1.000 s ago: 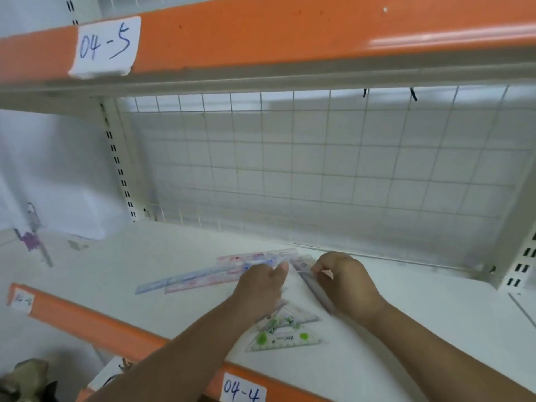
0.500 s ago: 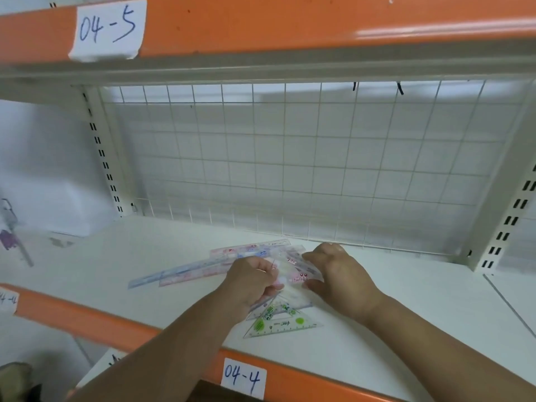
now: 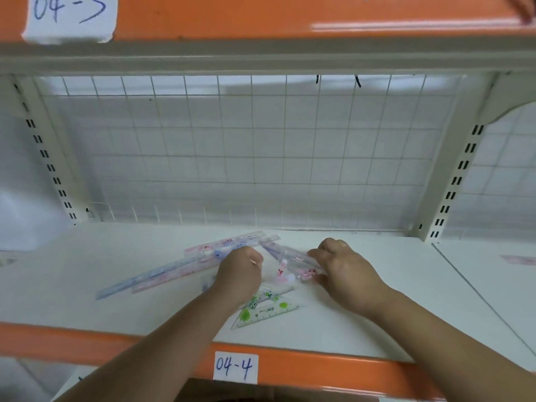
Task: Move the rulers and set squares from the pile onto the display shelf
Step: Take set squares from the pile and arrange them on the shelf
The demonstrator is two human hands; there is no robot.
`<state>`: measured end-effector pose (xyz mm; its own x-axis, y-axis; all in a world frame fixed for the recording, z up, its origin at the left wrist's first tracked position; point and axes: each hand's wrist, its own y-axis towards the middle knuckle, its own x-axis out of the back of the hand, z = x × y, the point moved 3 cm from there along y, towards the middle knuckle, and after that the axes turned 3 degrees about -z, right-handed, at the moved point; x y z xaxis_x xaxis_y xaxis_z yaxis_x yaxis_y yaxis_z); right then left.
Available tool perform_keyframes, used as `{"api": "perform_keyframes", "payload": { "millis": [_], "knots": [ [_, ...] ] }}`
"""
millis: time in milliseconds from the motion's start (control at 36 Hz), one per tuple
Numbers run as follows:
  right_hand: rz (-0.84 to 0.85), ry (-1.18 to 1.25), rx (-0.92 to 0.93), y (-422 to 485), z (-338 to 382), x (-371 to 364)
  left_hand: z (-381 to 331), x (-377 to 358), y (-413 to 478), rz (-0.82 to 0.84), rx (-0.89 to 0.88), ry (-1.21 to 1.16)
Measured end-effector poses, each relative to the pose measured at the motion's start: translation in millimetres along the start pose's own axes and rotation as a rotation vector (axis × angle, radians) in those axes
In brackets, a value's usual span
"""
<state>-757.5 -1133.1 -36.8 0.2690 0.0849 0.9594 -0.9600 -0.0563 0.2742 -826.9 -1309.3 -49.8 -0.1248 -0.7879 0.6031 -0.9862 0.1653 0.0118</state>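
- The 04-4 label [image 3: 235, 367] sits on the orange rail [image 3: 87, 340], nearest me. Below the rail it is too dark to make anything out.
- Both forearms come up on either side of the label, cut off at the bottom edge.
- Just beyond the label and slightly right, clear set squares [image 3: 266, 310] with green prints lie flat on the white shelf [image 3: 377, 323]. They overlap and the left wrist covers their far corner, so I can't count them.
- Straight beyond the label, the left hand [image 3: 239, 271] is balled up with its back toward me and the thumb tip showing. I cannot tell whether its fingers hold anything.
- Farther off and right of the label, the right hand [image 3: 345, 266] has its fingers curled round one end of a pink ruler [image 3: 293, 256] in a clear sleeve. The ruler slants toward the back left. Its print is blurred, and I can't say whether it is lifted or resting.
- Between the two hands are small pink pieces [image 3: 281, 269], too smeared to name.
- Beyond and left of the label, long bluish and pink rulers [image 3: 162, 275] lie fanned on the shelf, their right ends hidden behind the left hand.
- Far right of the label, a pink strip [image 3: 519, 259] on the next board is cut off by the frame.
- Farthest back, wire mesh [image 3: 261, 155] closes the bay. Above it is an 04-5 label [image 3: 69, 15], cropped at the top.
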Motion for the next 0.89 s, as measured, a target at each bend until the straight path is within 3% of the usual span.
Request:
{"api": "perform_keyframes", "payload": {
  "millis": [250, 889],
  "knots": [
    [-0.013, -0.029, -0.100, -45, -21, 10, -20, -30, -14, 0.106, -0.281, 0.527],
    [-0.045, -0.136, -0.371, -245, -185, 95, -169, -209, -127, 0.308, -0.530, 0.472]
  ]
}}
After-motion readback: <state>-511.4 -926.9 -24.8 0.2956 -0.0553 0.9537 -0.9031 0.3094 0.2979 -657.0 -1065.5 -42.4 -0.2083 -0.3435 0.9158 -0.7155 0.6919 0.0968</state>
